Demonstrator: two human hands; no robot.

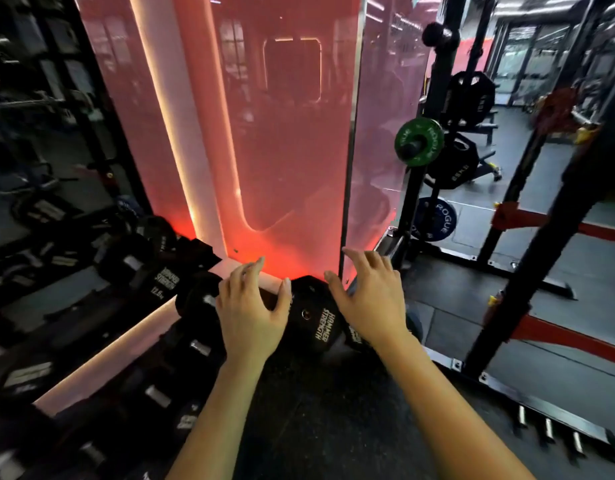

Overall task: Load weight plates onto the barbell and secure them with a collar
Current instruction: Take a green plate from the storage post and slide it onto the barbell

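Observation:
A black Hammer Strength weight plate (314, 318) stands on edge on the floor, leaning against the base of the red-lit mirror column. My left hand (252, 313) hovers at its left side with fingers spread. My right hand (368, 299) hovers at its right side, fingers apart too. Neither hand grips the plate. On the rack at right hang a green Rogue plate (419, 142), black plates (470, 98) and a blue Rogue plate (435, 220). A red plate on a barbell end (558, 109) shows at far right. I see no collar.
A row of black dumbbells (160, 282) lies along the left wall on the floor. The black and red power rack upright (555, 220) stands close on the right, its base frame (541, 407) crossing the dark rubber floor. The mirror column (264, 133) rises straight ahead.

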